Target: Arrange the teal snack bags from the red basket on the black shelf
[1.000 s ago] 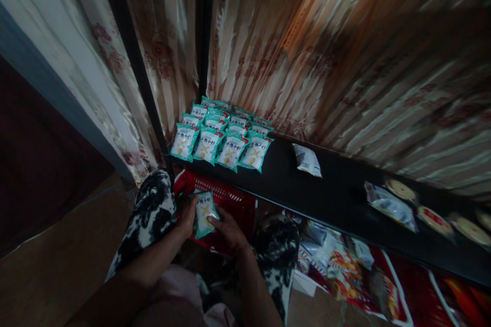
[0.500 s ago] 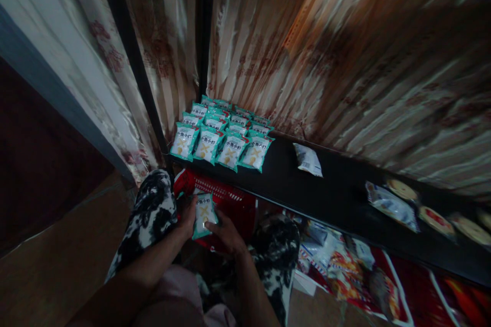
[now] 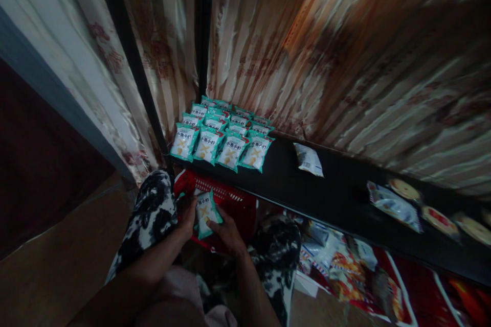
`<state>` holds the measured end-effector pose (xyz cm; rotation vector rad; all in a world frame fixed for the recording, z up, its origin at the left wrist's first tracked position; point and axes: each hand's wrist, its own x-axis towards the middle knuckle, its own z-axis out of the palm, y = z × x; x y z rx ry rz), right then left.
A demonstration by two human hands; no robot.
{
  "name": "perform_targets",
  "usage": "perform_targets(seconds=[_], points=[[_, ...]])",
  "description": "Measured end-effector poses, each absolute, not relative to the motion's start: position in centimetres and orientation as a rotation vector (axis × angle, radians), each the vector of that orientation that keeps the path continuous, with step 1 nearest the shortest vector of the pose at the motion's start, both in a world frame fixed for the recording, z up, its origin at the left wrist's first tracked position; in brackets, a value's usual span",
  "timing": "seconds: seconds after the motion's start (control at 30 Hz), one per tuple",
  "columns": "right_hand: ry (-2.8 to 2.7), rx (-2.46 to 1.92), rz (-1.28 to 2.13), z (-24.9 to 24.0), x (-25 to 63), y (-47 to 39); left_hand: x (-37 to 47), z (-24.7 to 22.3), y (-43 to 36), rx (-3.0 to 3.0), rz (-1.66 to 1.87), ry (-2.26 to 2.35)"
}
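Observation:
Between my two hands is a teal and white snack bag (image 3: 206, 210), held over a red basket (image 3: 245, 210). My left hand (image 3: 187, 216) grips its left edge, and my right hand (image 3: 227, 229) holds the right edge with the thumb on its front. Beyond the basket, several matching teal bags (image 3: 232, 149) stand in rows at the left end of a black shelf (image 3: 276, 181). The bag's back and the fingers behind it are hidden.
A white packet (image 3: 308, 159) lies mid-shelf; a blue-white packet (image 3: 394, 206) and round packaged items (image 3: 440, 219) are farther right. Below are baskets of colourful packets (image 3: 345, 271). A striped curtain (image 3: 261, 46) hangs behind the shelf, beside dark posts.
The bag in my hands has tilted slightly, its top turning to the right. My right hand has shifted a little with it. The bags on the shelf stand as before.

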<state>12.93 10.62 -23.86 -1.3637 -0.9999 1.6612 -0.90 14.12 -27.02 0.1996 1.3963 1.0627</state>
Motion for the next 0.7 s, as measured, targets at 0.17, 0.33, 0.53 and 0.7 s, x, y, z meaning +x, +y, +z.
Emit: perform_targets(seconds=[0.17, 0.33, 0.53, 0.7], points=[[-1.035, -1.358, 1.636, -23.8, 13.0, 10.6, -0.8, -26.8, 14.0, 0.243, 1.028, 1.558], [-1.232, -1.528, 1.401, -24.8, 13.1, 10.5, -0.8, -26.3, 13.9, 0.274, 0.982, 1.59], [-1.459, -1.69, 1.174, -24.8, 13.1, 10.6, -0.6, -26.5, 14.0, 0.3, 0.963, 1.613], [-1.562, -1.723, 1.091, -24.6, 13.3, 10.6, -0.4, -26.9, 14.0, 0.319, 0.962, 1.614]])
